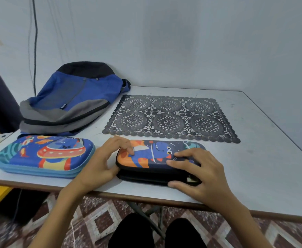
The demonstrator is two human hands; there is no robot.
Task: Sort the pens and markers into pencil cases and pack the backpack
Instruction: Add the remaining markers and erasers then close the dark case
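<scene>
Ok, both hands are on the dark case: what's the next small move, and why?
Probably draw the zip fully shut on the dark navy dinosaur-print hard pencil case. Something pale shows in its side seam at the front right corner, beside the thumb of the right hand, and the left hand grips the other end.

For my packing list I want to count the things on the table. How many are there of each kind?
Pencil cases: 2, the light-blue case and the dark case
Backpack: 1
Lace mat: 1
Pens or markers in view: 0
Total: 4
</scene>
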